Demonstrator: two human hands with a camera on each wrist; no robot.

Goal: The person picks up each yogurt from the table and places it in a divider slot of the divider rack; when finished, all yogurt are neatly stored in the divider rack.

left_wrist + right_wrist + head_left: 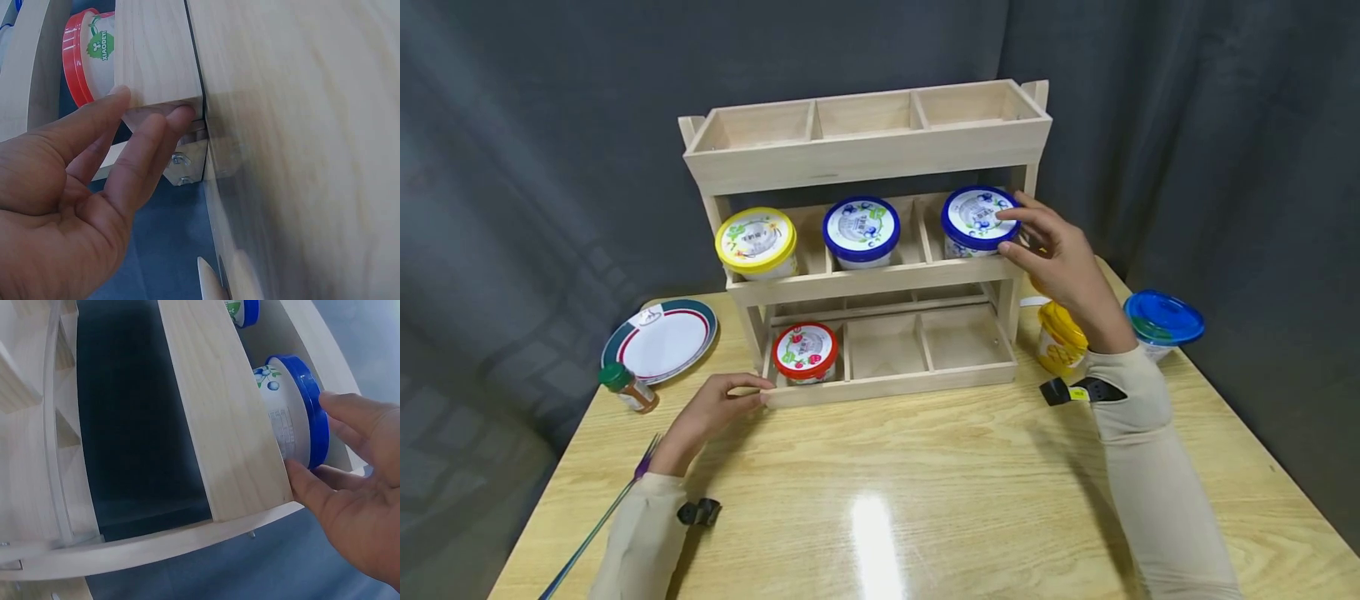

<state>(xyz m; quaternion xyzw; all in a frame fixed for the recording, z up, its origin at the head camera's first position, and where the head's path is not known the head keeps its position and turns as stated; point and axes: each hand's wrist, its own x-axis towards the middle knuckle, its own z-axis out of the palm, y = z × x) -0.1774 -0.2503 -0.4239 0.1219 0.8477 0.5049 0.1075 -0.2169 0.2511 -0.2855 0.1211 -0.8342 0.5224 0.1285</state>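
Note:
A three-tier wooden rack (887, 387) stands on the table. My right hand (1060, 258) is at the right end of its middle tier. Its thumb and fingers hold a white tub with a blue lid (979, 218), which sits in that compartment; the right wrist view shows the fingers at the lid (315, 419). My left hand (718, 412) rests its fingertips against the bottom tier's left front corner. Near it, a red-lidded tub (806, 352) sits in the bottom left compartment. Another blue-lidded tub (861, 232) and a yellow-lidded tub (756, 242) occupy the middle tier.
Left of the rack lie a rimmed plate (662, 342), a green-capped spice jar (628, 388) and a long fork (591, 533). To the right, a yellow tub (1060, 337) and a container with a blue lid (1165, 317) stand near my right forearm. Dark curtains hang behind.

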